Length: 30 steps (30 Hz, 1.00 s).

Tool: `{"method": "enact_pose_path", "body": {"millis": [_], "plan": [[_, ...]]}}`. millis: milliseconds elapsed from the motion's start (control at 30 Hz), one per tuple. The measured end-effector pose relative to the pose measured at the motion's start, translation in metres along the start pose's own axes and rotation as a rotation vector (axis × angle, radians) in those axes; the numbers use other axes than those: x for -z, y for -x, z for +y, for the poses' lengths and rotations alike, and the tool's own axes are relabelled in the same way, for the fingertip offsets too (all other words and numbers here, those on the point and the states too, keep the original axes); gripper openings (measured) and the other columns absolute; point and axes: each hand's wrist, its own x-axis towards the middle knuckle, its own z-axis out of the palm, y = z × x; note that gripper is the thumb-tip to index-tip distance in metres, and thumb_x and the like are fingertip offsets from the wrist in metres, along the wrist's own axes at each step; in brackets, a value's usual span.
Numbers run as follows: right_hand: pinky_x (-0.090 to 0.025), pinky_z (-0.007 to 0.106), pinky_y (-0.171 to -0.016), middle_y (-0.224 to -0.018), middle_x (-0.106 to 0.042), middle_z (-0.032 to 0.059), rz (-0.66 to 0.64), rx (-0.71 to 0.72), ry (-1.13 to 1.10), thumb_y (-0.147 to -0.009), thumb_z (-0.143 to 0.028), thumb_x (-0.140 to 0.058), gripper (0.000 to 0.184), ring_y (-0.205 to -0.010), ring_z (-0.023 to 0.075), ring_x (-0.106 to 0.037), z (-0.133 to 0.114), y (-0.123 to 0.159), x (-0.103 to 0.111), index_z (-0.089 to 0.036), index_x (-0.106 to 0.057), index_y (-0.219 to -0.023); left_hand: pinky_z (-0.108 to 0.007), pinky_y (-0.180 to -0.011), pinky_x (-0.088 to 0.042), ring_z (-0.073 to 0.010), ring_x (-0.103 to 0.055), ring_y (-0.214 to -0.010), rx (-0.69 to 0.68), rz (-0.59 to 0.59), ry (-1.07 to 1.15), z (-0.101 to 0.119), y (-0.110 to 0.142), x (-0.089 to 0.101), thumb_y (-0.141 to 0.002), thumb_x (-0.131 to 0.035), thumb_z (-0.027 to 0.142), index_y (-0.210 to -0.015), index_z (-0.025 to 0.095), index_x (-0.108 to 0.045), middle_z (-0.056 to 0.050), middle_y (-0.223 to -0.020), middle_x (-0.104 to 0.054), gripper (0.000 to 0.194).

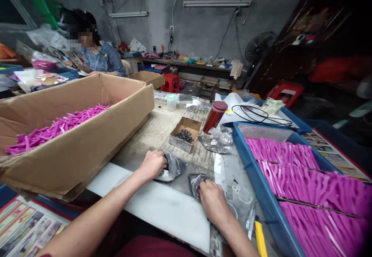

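Observation:
My left hand (152, 164) is closed, its fingers tucked into a small clear plastic bag (173, 167) holding dark small parts on the worktable (157, 133). My right hand (210, 199) is closed on a second crumpled plastic bag (195, 181) just in front of it. Beyond the hands stands a small open cardboard box of black screws (185, 134). A red bottle (214, 117) leans beside it, with a crinkled clear bag (217, 141) at its foot.
A large cardboard box (87, 148) of pink plastic pieces (55, 127) fills the left. A blue tray (255, 172) of pink parts (305, 187) lies at right. A yellow-handled tool (260, 237) lies near the front edge. Another person (97, 55) sits at the far left.

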Motion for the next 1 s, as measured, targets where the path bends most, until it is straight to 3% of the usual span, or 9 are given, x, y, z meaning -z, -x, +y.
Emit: {"method": "enact_pose_path", "body": {"millis": [200, 367, 600, 1000], "plan": [[-0.026, 0.028, -0.060, -0.065, -0.057, 0.0041, 0.035, -0.033, -0.036, -0.072, -0.009, -0.046, 0.014, -0.065, 0.0184, -0.051, -0.001, 0.003, 0.000, -0.017, -0.054, -0.063, -0.030, -0.060, -0.027, -0.0205, -0.045, -0.072, 0.019, 0.006, -0.049, 0.010, -0.005, -0.011, -0.069, -0.043, 0.014, -0.053, 0.014, -0.057, -0.006, -0.068, -0.056, 0.021], [-0.026, 0.028, -0.060, -0.062, -0.056, 0.0032, 0.136, -0.013, -0.108, -0.074, -0.013, -0.045, 0.014, -0.063, 0.0174, -0.050, 0.001, 0.006, -0.002, -0.017, -0.052, -0.062, -0.028, -0.058, -0.027, -0.0191, -0.047, -0.071, 0.050, 0.027, -0.053, 0.010, 0.002, -0.009, -0.072, -0.038, 0.015, -0.059, 0.017, -0.058, -0.004, -0.070, -0.057, 0.023], [-0.027, 0.027, -0.060, -0.061, -0.055, 0.0038, 0.287, 0.014, -0.219, -0.082, -0.020, -0.031, 0.027, -0.062, 0.0165, -0.049, 0.003, 0.010, -0.004, -0.017, -0.052, -0.066, -0.021, -0.058, -0.031, -0.0127, -0.053, -0.070, 0.104, 0.012, 0.121, 0.004, 0.008, -0.003, -0.071, -0.040, 0.018, -0.070, 0.021, -0.061, 0.000, -0.072, -0.061, 0.021], [-0.029, 0.028, -0.060, -0.063, -0.055, 0.0045, 0.286, 0.000, -0.276, -0.082, -0.021, -0.030, 0.026, -0.063, 0.0171, -0.049, 0.002, 0.011, 0.001, -0.016, -0.052, -0.069, -0.017, -0.048, -0.031, -0.0088, -0.049, -0.048, 0.206, 0.094, 0.305, 0.008, 0.008, 0.005, -0.065, -0.040, 0.014, -0.064, 0.018, -0.060, 0.002, -0.051, -0.056, 0.021]]}}
